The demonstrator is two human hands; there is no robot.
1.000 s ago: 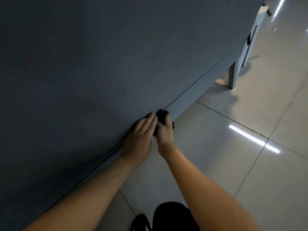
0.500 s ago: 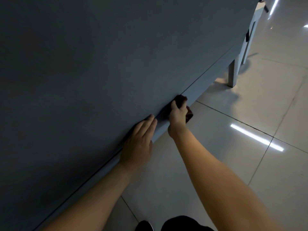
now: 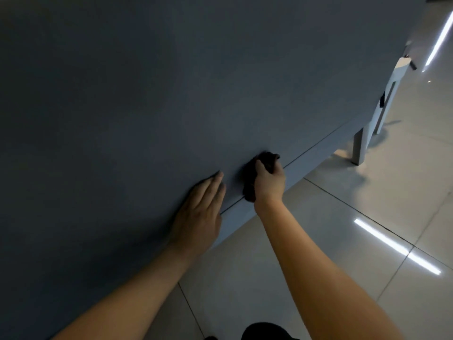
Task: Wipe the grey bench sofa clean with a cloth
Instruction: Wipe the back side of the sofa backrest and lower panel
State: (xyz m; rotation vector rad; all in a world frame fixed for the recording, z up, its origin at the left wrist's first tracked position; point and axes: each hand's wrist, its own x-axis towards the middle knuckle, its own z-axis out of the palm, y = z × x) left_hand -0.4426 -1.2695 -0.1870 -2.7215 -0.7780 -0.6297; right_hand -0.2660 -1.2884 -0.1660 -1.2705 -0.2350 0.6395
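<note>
Probably a lobby or office hall: glossy floor tiles point(image 3: 367, 204) carry strip-light reflections point(image 3: 382, 238) beside a grey bench sofa point(image 3: 171, 94)

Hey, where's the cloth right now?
Head view, centre: the cloth is gripped in the right hand, pressed on the sofa at its front seam, just right of the flat left hand.

worn | left hand point(image 3: 198, 217), right hand point(image 3: 269, 182): bare | left forearm point(image 3: 137, 295), right forearm point(image 3: 318, 273): bare | black rounded garment point(image 3: 267, 331) just left of right forearm
</note>
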